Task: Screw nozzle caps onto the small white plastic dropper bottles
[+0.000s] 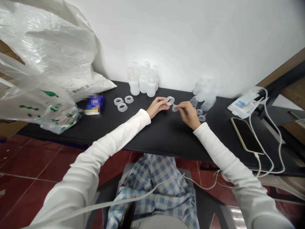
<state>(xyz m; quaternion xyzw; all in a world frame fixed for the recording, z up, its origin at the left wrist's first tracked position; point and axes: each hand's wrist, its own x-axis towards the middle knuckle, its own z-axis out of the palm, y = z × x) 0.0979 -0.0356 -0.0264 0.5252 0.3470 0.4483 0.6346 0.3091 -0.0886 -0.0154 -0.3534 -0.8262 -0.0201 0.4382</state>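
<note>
My left hand point(157, 106) pinches a clear plastic ring point(170, 100) just above the black table point(152, 133). My right hand point(189, 114) is closed on a small clear nipple piece point(175, 108), held close under the ring. Three more clear rings point(123, 103) lie on the table to the left of my hands. Several clear nipple pieces point(201, 114) lie to the right of my right hand. A cluster of upright clear bottles point(143, 81) stands against the white wall behind my hands.
More clear bottles point(205, 92) lie on their sides at the back right. A phone point(246, 135) on a white cable and a white power pack point(243, 104) lie at the right. Big plastic bags point(43, 63) fill the left end, next to a small blue packet point(94, 104).
</note>
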